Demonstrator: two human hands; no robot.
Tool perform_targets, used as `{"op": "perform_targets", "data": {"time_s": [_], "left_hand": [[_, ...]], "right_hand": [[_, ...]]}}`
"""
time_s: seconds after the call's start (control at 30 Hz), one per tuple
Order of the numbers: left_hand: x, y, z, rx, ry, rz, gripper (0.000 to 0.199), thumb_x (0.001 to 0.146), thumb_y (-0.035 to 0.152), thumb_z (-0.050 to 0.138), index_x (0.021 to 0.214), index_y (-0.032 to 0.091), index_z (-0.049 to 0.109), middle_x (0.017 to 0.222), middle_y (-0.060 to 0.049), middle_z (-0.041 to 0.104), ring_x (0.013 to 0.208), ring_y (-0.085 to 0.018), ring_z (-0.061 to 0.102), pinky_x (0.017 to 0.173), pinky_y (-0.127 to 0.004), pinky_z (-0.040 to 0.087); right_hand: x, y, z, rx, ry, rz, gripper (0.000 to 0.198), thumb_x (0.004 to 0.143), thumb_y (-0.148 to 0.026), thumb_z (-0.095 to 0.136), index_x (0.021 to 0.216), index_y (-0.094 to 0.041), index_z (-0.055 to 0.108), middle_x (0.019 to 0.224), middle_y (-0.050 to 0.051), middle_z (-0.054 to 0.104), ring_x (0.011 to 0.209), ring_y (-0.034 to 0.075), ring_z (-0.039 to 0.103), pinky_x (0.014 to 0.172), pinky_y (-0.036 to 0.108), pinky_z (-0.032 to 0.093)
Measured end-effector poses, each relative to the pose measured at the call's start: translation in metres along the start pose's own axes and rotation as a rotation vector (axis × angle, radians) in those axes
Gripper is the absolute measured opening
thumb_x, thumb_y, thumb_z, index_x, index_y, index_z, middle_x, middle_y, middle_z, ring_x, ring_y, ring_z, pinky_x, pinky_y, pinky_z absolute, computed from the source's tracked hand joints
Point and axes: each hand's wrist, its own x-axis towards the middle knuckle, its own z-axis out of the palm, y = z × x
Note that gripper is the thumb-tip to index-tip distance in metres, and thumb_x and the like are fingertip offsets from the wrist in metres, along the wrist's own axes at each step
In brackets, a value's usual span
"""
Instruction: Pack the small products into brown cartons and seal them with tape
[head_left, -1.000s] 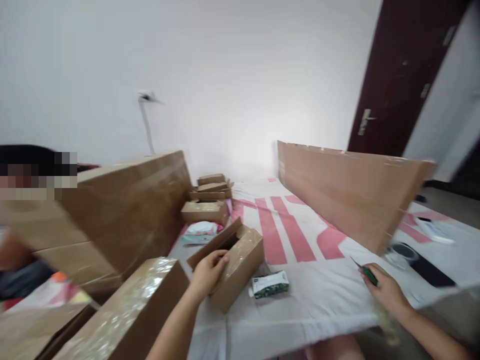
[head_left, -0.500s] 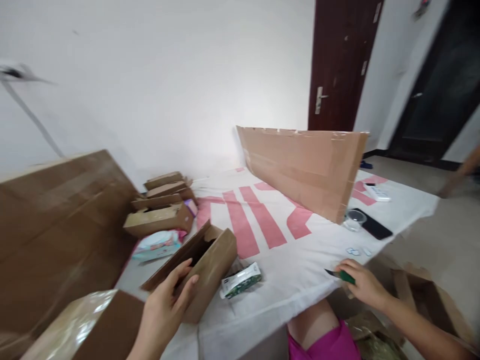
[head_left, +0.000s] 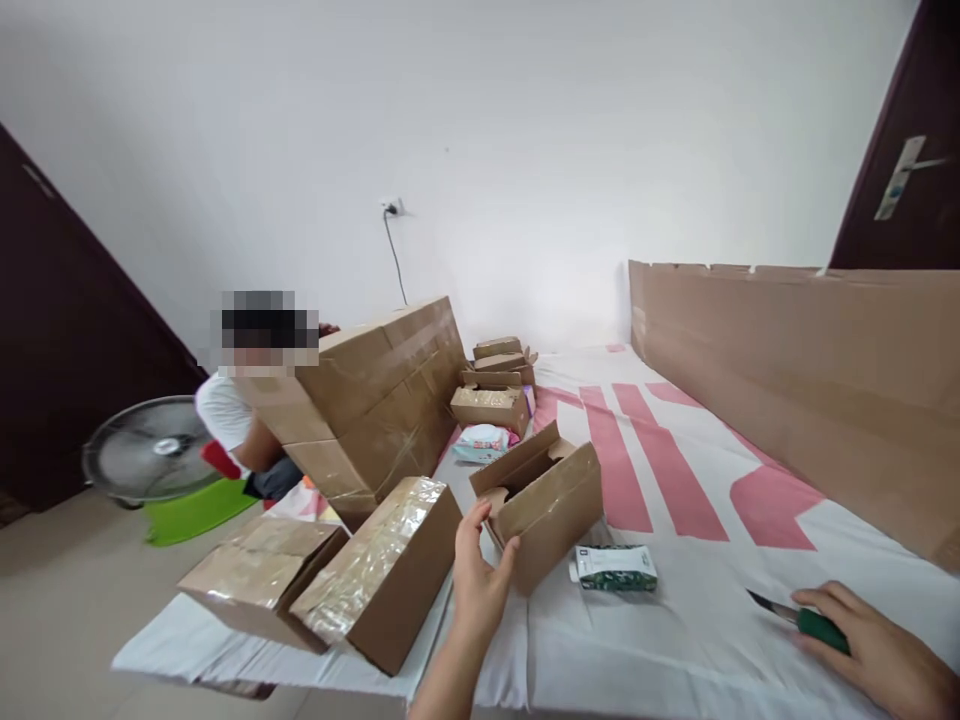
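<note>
Brown cardboard fills much of the head view, where we see our left hand (head_left: 484, 580) at the near left end of an open box (head_left: 555, 512), index fingertip by its end flap and thumb by the corner of its front wall. Those fingers are moderately parted; we cannot tell whether they grip the box or only rest on it. Its long flap stands up along the far side, and the inside is too dark for us to tell what it holds. Our right hand (head_left: 874, 652) is curled closely round the green handle of a knife (head_left: 823, 630), the blade pointing left, well apart from the box. Between the two hands, we see a white and green carton (head_left: 616, 568) lying just beside the box. Left of the left fingers stand a long taped box (head_left: 397, 570) and a shorter box (head_left: 262, 570), their contents hidden. Beyond those fingers lie a soft packet (head_left: 484, 443) and a row of small boxes (head_left: 491, 405). Farther left we see a large carton (head_left: 382, 400) and another person (head_left: 225, 412); beyond the right fingers stands a cardboard panel (head_left: 795, 390).
</note>
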Motion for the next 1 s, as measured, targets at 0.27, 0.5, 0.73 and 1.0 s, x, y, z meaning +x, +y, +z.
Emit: {"op": "perform_targets", "data": {"time_s": [0.27, 0.5, 0.73, 1.0], "left_hand": [[-0.027, -0.013, 0.024, -0.011, -0.031, -0.113, 0.042, 0.069, 0.012, 0.057, 0.109, 0.021, 0.061, 0.144, -0.012, 0.034, 0.128, -0.03, 0.045, 0.108, -0.05, 0.039], [-0.007, -0.022, 0.039, -0.072, 0.038, -0.141, 0.051, 0.069, 0.003, 0.046, 0.116, 0.021, 0.06, 0.144, -0.012, 0.041, 0.134, -0.027, 0.043, 0.111, -0.043, 0.037], [0.032, -0.056, 0.046, -0.001, 0.26, -0.207, 0.061, 0.077, 0.005, 0.045, 0.136, 0.019, 0.04, 0.141, -0.017, 0.04, 0.135, -0.028, 0.041, 0.11, -0.045, 0.038], [0.016, -0.076, 0.073, 0.194, 0.159, -0.127, 0.046, 0.081, 0.008, 0.048, 0.124, 0.018, 0.055, 0.145, -0.016, 0.038, 0.138, -0.031, 0.037, 0.112, -0.049, 0.034]], "right_hand": [[0.08, -0.073, 0.028, 0.066, -0.148, -0.124, 0.062, 0.072, -0.061, 0.065, 0.125, -0.03, 0.062, 0.133, 0.014, 0.059, 0.128, 0.034, 0.049, 0.103, 0.047, 0.044], [0.147, -0.182, 0.081, 0.509, -0.345, -0.039, 0.099, 0.063, -0.055, 0.072, 0.146, -0.018, 0.033, 0.142, 0.023, 0.047, 0.106, 0.029, 0.064, 0.085, 0.041, 0.054], [0.197, -0.258, 0.132, 0.539, -0.369, -0.13, 0.058, 0.073, -0.044, 0.069, 0.122, -0.017, 0.054, 0.111, 0.012, 0.07, 0.098, 0.026, 0.067, 0.079, 0.039, 0.053], [0.236, -0.325, 0.189, 0.206, -0.277, -0.035, 0.034, 0.086, -0.036, 0.055, 0.111, -0.013, 0.061, 0.107, 0.02, 0.071, 0.106, 0.032, 0.065, 0.088, 0.039, 0.047]]}}
